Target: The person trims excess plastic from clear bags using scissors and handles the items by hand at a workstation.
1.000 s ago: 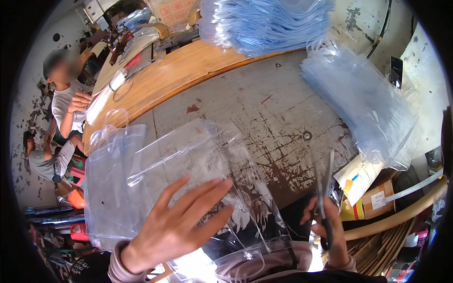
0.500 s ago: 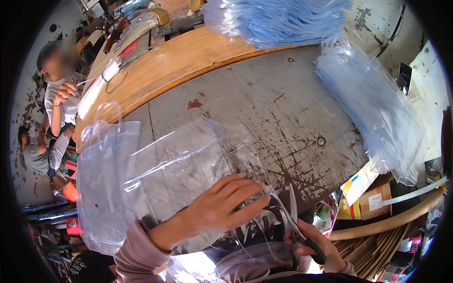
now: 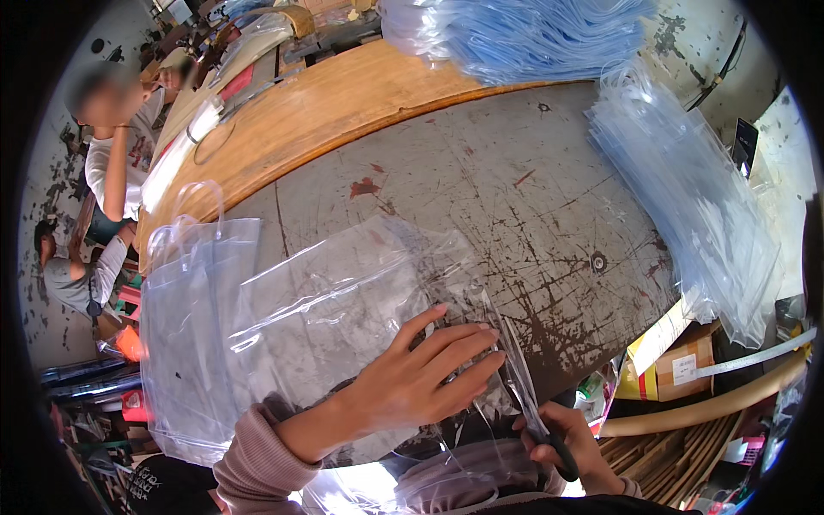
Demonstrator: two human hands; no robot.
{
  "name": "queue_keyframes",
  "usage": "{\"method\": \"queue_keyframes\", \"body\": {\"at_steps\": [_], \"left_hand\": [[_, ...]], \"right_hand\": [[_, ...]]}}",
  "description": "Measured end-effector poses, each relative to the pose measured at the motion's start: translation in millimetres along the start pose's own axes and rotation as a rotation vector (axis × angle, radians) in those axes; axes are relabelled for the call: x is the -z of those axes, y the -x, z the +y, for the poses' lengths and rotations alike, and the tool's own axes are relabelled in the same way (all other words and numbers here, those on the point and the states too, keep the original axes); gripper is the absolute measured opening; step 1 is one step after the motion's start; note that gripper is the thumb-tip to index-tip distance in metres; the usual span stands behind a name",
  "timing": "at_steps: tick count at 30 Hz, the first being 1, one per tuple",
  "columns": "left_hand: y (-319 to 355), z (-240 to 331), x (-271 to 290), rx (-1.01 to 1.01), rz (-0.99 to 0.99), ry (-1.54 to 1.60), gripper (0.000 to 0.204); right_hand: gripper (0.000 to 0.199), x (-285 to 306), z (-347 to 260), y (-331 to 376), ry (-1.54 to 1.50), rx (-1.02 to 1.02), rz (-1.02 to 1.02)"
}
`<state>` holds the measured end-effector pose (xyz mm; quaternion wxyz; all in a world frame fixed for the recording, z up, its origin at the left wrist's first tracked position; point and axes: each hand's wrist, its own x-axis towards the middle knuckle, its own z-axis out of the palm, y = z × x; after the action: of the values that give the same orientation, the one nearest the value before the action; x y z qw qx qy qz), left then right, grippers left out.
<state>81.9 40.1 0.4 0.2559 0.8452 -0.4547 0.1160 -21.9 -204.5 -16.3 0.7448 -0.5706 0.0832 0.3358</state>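
1. Bright; light source unclear.
2. Glare streaks the bag (image 3: 322, 330); one patch at the lower edge burns white.
3. Black fisheye rim; the table (image 3: 378, 172) edge bows.
4. A co-worker's head (image 3: 106, 96) is blurred.

A grey table (image 3: 532, 172), scratched and stained with reddish-brown marks, is bordered at its far side by a wooden board (image 3: 343, 103). On the grey top, a clear plastic sheet (image 3: 352, 266), a clear handled bag (image 3: 193, 360) at left and a bluish pile (image 3: 678, 197) at right are laid. The board is topped by a blue plastic heap (image 3: 532, 43).
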Motion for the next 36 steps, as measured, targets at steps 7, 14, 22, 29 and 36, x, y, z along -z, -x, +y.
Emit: {"method": "queue_keyframes", "body": {"at_steps": [7,14,22,29,36], "left_hand": [[1,1,-2,-0.002,-0.04,-0.022,0.042],[0,2,0,0.001,-0.044,-0.019,0.046],[0,12,-4,0.101,0.002,0.132,0.044],[4,38,-7,0.26,-0.015,0.311,0.037],[6,37,-9,0.266,-0.041,0.32,0.037]], "right_hand": [[0.045,1,6,-1,0.141,0.073,0.042],[0.044,-1,7,-2,0.216,0.067,0.113],[0.045,-4,14,2,0.097,0.075,0.116],[0.062,-5,43,28,-0.04,0.083,0.097],[0.064,-12,33,13,0.056,0.139,0.1]]}}
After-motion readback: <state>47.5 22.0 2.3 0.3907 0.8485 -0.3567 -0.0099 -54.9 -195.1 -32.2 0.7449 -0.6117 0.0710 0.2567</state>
